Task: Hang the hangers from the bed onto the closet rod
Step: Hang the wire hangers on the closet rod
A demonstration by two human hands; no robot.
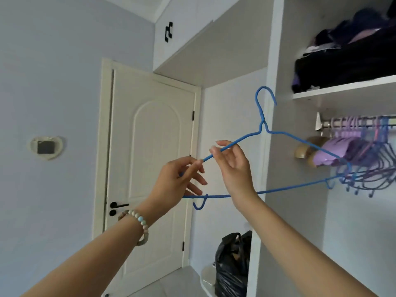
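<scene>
We pinch the blue hanger [261, 120] with left hand [182, 179] and right hand [231, 166], closet rod [326, 123] to their right.

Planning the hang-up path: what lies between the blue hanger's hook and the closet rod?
In the head view, only the closet's white side panel separates the blue hanger's hook from the closet rod; nothing else intervenes.

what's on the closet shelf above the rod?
Shelf holds a black bundle with purple and dark clothes piled on top. Whatever lies behind them is hidden.
</scene>
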